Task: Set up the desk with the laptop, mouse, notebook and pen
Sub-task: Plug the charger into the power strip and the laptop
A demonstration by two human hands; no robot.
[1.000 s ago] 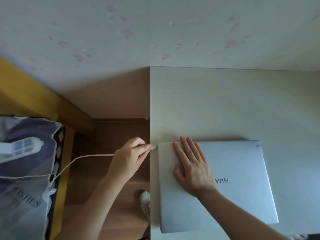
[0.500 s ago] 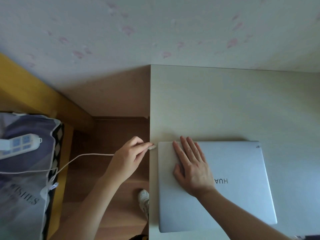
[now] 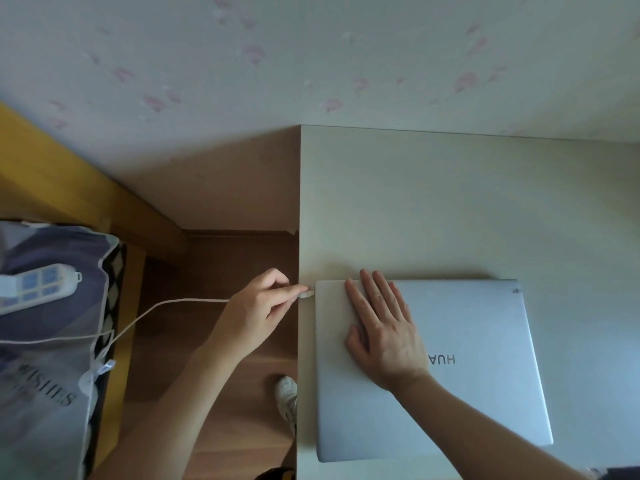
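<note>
Head view: left hand (image 3: 256, 313), pinching the white charging-cable plug (image 3: 306, 294), is now pressing it against the closed silver laptop (image 3: 478, 368)'s left edge while the flat, open right hand (image 3: 384, 337) keeps bracing the lid, so power looks nearly connected.

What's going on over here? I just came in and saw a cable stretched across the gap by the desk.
A person is plugging a charging cable into the closed laptop on the desk. The left hand pinches the plug at the laptop's left edge, while the right hand lies flat on the lid. The cable runs back toward a power strip on the bedding. No mouse, notebook or pen is in view.
</note>
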